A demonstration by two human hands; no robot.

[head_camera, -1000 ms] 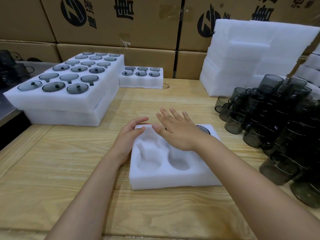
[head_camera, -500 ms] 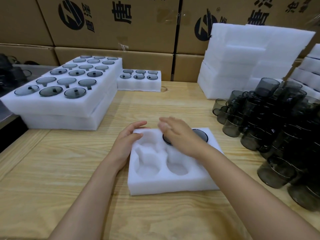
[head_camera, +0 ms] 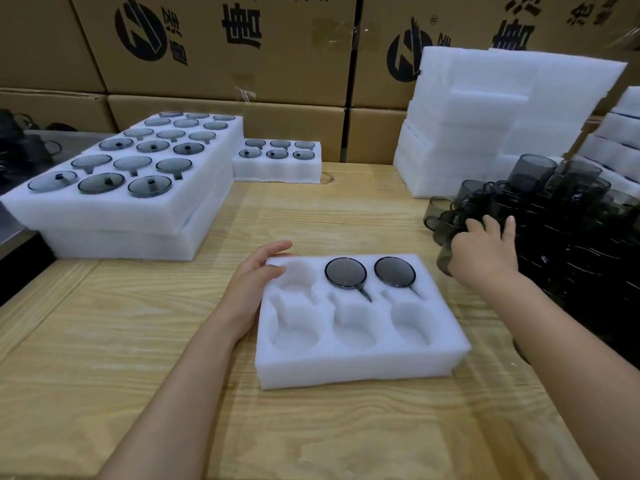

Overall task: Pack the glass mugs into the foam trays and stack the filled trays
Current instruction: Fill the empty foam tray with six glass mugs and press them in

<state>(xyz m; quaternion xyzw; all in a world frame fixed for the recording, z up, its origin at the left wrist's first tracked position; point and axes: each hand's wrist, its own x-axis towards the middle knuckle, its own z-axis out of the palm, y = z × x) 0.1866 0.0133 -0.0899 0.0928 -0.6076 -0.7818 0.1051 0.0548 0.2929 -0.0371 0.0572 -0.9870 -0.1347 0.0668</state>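
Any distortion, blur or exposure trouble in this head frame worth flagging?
Head view: wide-angle bowing bends the cardboard boxes and table edges; lighting soft, shadows faint; white foam stack nearly washed out; dark mug pile merges into one mass; right hand slightly soft.

A light wooden desk (head_camera: pixel 138 341) with clear grain fills the near part of the scene. Behind its far edge stand stacked brown cardboard boxes (head_camera: pixel 221 46) printed with black logos and characters. At the far left, beyond the desk, lies a dark, blurred heap (head_camera: pixel 14 150), too indistinct to name.
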